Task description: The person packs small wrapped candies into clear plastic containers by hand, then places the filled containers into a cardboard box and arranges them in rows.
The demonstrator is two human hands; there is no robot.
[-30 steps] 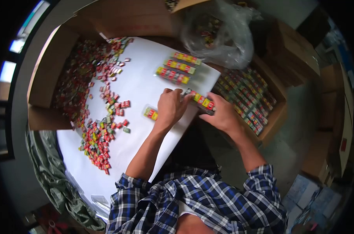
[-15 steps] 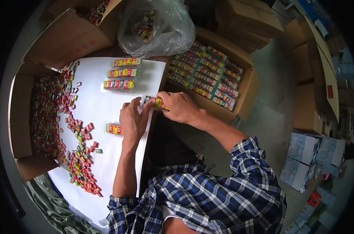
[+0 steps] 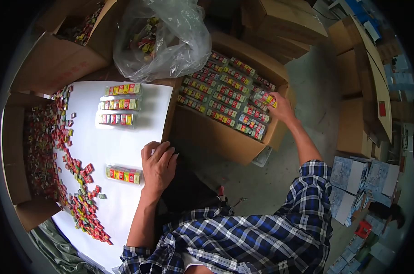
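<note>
My right hand (image 3: 282,108) holds a clear pack of small coloured blocks (image 3: 266,97) by its right end, over the right part of an open cardboard box (image 3: 230,140). Rows of similar packs (image 3: 230,96) lie in that box. My left hand (image 3: 159,166) rests near the right edge of the white table (image 3: 125,210), its fingers loosely curled and apart, with nothing in them. Just left of it lies a filled pack (image 3: 123,175). Three more packs (image 3: 119,104) sit one above another farther up the white surface.
Loose small blocks (image 3: 84,208) spill from a tipped carton (image 3: 17,155) at the left. A clear plastic bag (image 3: 179,45) with blocks stands behind the table. Other cartons (image 3: 284,23) are at the back and right. A person (image 3: 392,214) shows at the far right.
My right hand has carried the pack away from my left hand, rightward to the box. My left hand has let go of it. The view has shifted to the right.
</note>
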